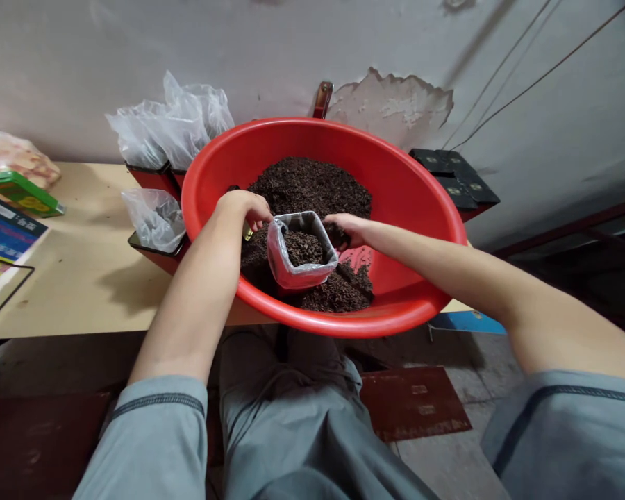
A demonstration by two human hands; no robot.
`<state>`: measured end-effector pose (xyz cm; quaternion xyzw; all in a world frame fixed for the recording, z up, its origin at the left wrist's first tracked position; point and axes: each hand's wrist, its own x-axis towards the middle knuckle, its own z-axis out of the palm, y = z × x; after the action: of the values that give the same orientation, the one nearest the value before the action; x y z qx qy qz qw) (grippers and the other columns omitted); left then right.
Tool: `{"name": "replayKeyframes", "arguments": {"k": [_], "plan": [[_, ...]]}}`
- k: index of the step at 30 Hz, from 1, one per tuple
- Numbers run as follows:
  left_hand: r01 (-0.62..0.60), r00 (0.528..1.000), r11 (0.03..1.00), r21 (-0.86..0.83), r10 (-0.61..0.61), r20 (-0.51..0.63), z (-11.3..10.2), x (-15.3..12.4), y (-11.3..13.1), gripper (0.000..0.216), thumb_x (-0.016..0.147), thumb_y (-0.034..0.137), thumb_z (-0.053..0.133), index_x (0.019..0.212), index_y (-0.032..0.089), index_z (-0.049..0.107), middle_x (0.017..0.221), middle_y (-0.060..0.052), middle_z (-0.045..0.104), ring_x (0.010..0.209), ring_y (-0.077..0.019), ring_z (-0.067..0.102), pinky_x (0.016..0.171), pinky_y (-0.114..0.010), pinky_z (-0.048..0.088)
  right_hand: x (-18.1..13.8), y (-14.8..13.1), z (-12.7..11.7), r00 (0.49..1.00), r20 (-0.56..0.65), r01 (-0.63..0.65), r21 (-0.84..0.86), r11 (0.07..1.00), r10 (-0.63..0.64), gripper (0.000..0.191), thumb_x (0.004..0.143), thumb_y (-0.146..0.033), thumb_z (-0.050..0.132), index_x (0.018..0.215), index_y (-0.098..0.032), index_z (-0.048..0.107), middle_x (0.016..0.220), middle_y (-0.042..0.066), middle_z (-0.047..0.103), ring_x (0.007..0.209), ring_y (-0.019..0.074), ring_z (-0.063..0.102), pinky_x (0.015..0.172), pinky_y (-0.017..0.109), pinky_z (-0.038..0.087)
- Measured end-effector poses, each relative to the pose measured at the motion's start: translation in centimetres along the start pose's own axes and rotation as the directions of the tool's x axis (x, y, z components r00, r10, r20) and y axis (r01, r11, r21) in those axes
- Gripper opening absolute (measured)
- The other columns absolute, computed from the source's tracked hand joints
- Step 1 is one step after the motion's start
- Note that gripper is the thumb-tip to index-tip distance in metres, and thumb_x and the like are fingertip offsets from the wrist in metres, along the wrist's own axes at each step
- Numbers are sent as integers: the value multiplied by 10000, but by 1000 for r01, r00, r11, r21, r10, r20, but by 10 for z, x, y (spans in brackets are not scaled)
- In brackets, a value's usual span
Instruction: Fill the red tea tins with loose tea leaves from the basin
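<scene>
Red basin (344, 326) of dark flakes (312, 182) — lined box (298, 278) inside, part-full

Two hands (253, 207); one tub (344, 326) beneath them; one box (301, 279) between; at least three bagged boxes (159, 226) leftward.

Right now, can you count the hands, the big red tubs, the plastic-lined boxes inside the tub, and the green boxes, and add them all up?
Hands: 2, left hand and right hand
Big red tub: 1
Plastic-lined box inside it: 1
Green box: 1
Total: 5
</scene>
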<state>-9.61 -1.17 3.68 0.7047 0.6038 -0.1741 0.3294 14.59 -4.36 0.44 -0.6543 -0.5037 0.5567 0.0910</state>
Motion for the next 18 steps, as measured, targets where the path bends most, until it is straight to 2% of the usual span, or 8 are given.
{"name": "replayKeyframes", "arguments": {"k": [3, 6, 9, 13, 16, 18], "plan": [[-13, 1000, 1000, 8, 13, 10, -1, 1, 0, 787, 804, 395, 638, 1575, 244, 583, 1405, -97, 746, 1189, -267, 743, 851, -254, 599, -8, -21, -23, 997, 82, -4, 136, 991, -7, 365, 1047, -358, 319, 713, -245, 413, 557, -4, 359, 502, 147, 292, 427, 237, 278], [19, 1000, 1000, -9, -19, 3, -2, 2, 1, 785, 808, 383, 636, 1582, 266, 578, 1393, -81, 751, 1204, -271, 737, 896, -265, 590, -26, -41, -29, 988, 83, 106, 233, 967, -128, 372, 1058, -414, 315, 731, -252, 390, 581, -3, 354, 525, 149, 294, 445, 237, 284], [41, 999, 999, -12, -41, -2, -1, 1, 3, 810, 793, 317, 615, 1599, 265, 559, 1419, -83, 736, 1222, -271, 730, 895, -271, 591, -41, -53, -11, 960, -6, 274, 195, 942, -278, 403, 1071, -512, 315, 787, -252, 433, 619, 11, 418, 565, 162, 384, 510, 257, 393], [42, 999, 999, -17, -41, 9, -1, 0, 4, 846, 776, 269, 596, 1619, 241, 530, 1448, -93, 719, 1232, -264, 725, 868, -256, 596, -40, -61, 24, 871, -124, 487, 83, 869, -476, 529, 1061, -699, 291, 889, -249, 508, 703, 23, 518, 668, 181, 537, 642, 288, 510], [36, 999, 999, -23, -36, 26, 0, -2, 3, 840, 793, 299, 620, 1625, 238, 520, 1457, -93, 711, 1237, -264, 724, 873, -249, 595, -33, -63, 40, 816, -172, 565, 31, 825, -552, 586, 1058, -742, 274, 994, -243, 575, 777, 35, 592, 798, 209, 632, 743, 311, 555], [34, 999, 999, -21, -34, 21, 0, -4, 4, 825, 810, 347, 638, 1620, 239, 528, 1458, -97, 708, 1245, -274, 720, 899, -257, 592, -31, -62, 45, 806, -189, 579, 57, 813, -561, 593, 1085, -696, 234, 1042, -232, 600, 802, 41, 621, 865, 221, 667, 788, 322, 568]]}}
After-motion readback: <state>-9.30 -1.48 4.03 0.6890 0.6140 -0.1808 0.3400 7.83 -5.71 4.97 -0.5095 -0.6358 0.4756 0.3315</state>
